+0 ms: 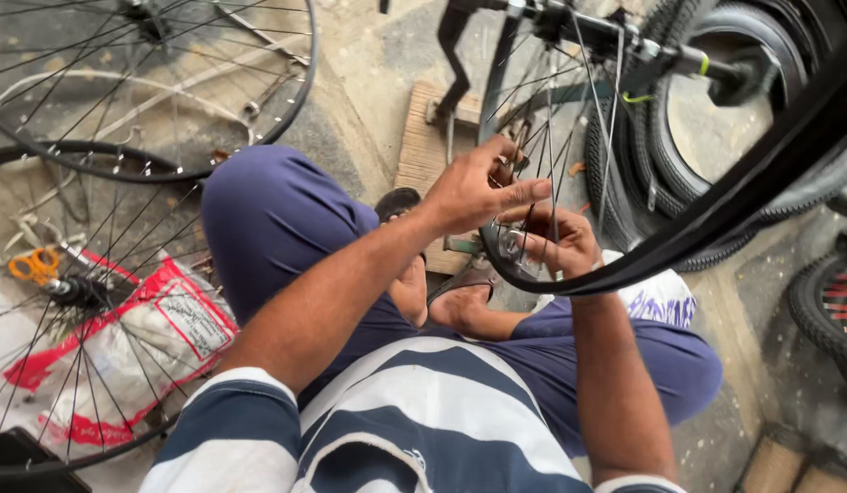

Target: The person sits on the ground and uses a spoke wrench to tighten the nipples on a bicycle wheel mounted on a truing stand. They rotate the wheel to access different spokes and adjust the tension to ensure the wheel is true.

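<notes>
- Closest to the camera, the person sits low with knees spread in purple trousers [287, 219], which leaves a gap in front of the body where the work sits within easy reach of both arms.
- Just beyond the lap, the black bicycle rim [716, 215] stands upright, its lowest arc coming down between the two hands, so the spokes near the bottom are at hand height.
- On that lower arc, the right hand [556, 242] wraps around the rim; its grip looks closed on the rim and a small metal part there, seemingly to keep the wheel from turning, though the fingertips are partly hidden.
- Above it, the left hand [478, 187] reaches in among the thin spokes [551, 137]; thumb and forefinger pinch together near a spoke while the other fingers stretch out flat, a fine grip fit for a small piece. What exactly is pinched is too small to tell.
- Behind the hands, a wooden block [423, 146] lies on the concrete floor, and a dark metal stand [460, 46] rises from it, apparently carrying the wheel at its axle.
- To the left, a second spoked wheel [67, 301] lies flat over a red and white plastic bag [131, 338], with orange-handled scissors [33, 265] beside it, all within arm's reach.
- Farther off, a third wheel [150, 82] lies at upper left, and knobby black tyres [716, 119] are stacked at upper right.
</notes>
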